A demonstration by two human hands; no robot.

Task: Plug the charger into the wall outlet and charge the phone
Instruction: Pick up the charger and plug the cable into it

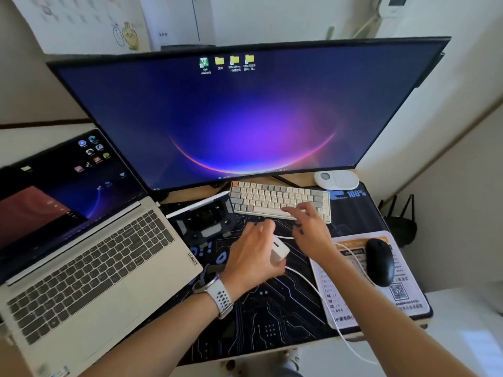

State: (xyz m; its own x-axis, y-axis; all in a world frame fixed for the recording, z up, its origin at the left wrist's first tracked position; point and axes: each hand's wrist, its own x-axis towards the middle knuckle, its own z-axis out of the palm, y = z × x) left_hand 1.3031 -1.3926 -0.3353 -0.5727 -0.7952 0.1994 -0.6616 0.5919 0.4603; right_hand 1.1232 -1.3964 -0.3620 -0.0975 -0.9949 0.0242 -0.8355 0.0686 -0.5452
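Observation:
My left hand [253, 254] grips a white charger block [280, 250] just above the dark desk mat [272, 317]. A white cable [321, 295] leaves the block, runs toward the desk's front edge and drops over it. Another short stretch of the cable reaches from the block to my right hand [310, 229]. That hand hovers at the front edge of the small keyboard [272, 198] with its fingers spread. Whether its thumb pinches the cable is hidden. I can make out neither a phone nor a wall outlet.
A big monitor [245, 115] stands at the back and an open laptop [81, 257] on the left. A black device on a stand [206, 219] sits beside the keyboard. A black mouse [379, 261] lies on a printed pad [408, 300] at right, and a router [400, 224] stands beyond the desk's right edge.

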